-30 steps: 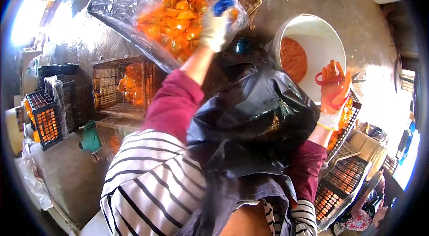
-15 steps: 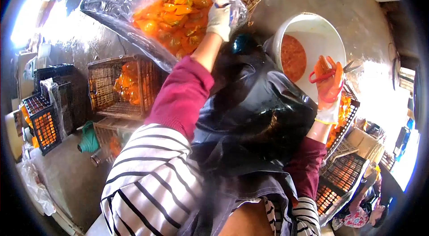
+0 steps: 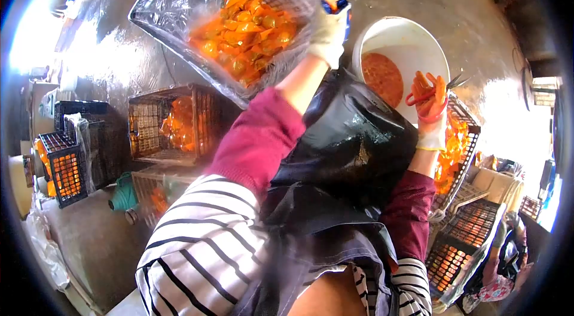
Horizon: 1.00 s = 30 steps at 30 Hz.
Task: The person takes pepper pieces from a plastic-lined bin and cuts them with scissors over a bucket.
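Note:
My left hand, in a white glove with blue on it, is closed at the right edge of a clear plastic bag. Something orange shows at its fingertips, too small to name. Inside the bag lie many orange pieces. My right hand, in an orange-stained glove, holds red-handled scissors, their blades pointing up and right. It is in front of a white bucket with reddish-orange contents. A shiny black apron covers my lap.
A brown crate with orange pieces stands left, beside a green container. Black crates are farther left. A crate of orange pieces stands by my right wrist, with another crate and a person beyond.
My left hand has moved right, from over the orange pieces to the bag's right edge. My right hand still has the scissors. The view has shifted slightly.

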Each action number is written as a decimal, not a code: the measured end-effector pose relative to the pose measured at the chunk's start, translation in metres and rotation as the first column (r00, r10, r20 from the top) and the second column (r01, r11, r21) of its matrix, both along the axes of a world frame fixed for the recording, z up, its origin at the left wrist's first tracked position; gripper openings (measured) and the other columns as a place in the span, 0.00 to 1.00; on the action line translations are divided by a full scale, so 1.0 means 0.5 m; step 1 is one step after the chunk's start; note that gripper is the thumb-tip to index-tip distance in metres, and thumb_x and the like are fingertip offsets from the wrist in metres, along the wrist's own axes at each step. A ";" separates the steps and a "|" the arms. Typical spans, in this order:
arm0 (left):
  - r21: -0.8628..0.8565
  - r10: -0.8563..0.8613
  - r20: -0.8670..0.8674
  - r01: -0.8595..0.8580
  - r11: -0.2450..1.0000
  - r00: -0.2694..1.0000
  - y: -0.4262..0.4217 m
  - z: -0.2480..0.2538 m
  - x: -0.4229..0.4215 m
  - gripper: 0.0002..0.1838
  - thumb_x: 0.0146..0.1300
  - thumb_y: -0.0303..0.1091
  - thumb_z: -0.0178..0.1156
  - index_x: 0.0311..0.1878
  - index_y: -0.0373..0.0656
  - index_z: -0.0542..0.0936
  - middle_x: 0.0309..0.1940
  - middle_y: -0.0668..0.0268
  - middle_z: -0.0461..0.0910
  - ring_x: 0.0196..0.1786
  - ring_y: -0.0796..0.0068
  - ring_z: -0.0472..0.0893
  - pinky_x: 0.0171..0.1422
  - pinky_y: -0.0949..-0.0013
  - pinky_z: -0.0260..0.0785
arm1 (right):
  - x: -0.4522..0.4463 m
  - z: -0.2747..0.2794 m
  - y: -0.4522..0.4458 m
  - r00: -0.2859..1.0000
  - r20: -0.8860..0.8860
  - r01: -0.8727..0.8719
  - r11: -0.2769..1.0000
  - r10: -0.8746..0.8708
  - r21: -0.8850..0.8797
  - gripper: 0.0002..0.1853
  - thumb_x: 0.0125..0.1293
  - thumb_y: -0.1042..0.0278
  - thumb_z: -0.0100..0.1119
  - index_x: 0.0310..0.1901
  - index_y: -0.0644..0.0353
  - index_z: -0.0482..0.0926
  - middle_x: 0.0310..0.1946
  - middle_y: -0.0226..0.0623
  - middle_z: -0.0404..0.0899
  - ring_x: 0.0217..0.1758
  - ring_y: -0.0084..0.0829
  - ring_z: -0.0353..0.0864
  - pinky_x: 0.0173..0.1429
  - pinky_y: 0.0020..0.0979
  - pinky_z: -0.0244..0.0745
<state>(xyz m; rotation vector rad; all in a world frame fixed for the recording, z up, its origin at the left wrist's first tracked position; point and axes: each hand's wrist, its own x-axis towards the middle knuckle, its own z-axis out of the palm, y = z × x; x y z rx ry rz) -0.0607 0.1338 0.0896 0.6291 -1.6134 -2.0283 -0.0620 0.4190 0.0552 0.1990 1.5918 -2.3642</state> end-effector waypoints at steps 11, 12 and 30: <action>-0.678 0.089 0.704 0.704 -0.213 0.705 0.015 -0.051 -0.206 0.13 0.56 0.39 0.59 0.42 0.45 0.83 0.41 0.57 0.83 0.45 0.59 0.82 0.47 0.59 0.75 | 0.022 0.046 -0.024 0.999 -0.045 0.028 0.999 -0.026 0.034 0.25 0.68 0.50 0.51 0.56 0.65 0.69 0.48 0.51 0.77 0.44 0.37 0.77 0.46 0.32 0.71; -0.580 0.141 0.738 0.727 -0.367 0.660 0.018 -0.054 -0.206 0.14 0.55 0.39 0.59 0.43 0.45 0.84 0.42 0.58 0.83 0.46 0.60 0.82 0.47 0.58 0.75 | 0.019 0.046 -0.031 0.998 -0.062 0.013 0.997 -0.009 0.070 0.24 0.68 0.53 0.51 0.56 0.65 0.69 0.46 0.51 0.78 0.35 0.36 0.76 0.37 0.30 0.69; -0.471 -0.012 0.829 0.685 -0.556 0.560 -0.002 0.212 -0.297 0.15 0.53 0.44 0.65 0.32 0.40 0.79 0.30 0.57 0.80 0.28 0.68 0.82 0.32 0.63 0.76 | 0.038 0.021 -0.025 0.980 0.009 0.197 0.959 -0.199 -0.205 0.20 0.70 0.61 0.44 0.61 0.58 0.64 0.53 0.41 0.75 0.48 0.32 0.79 0.43 0.30 0.74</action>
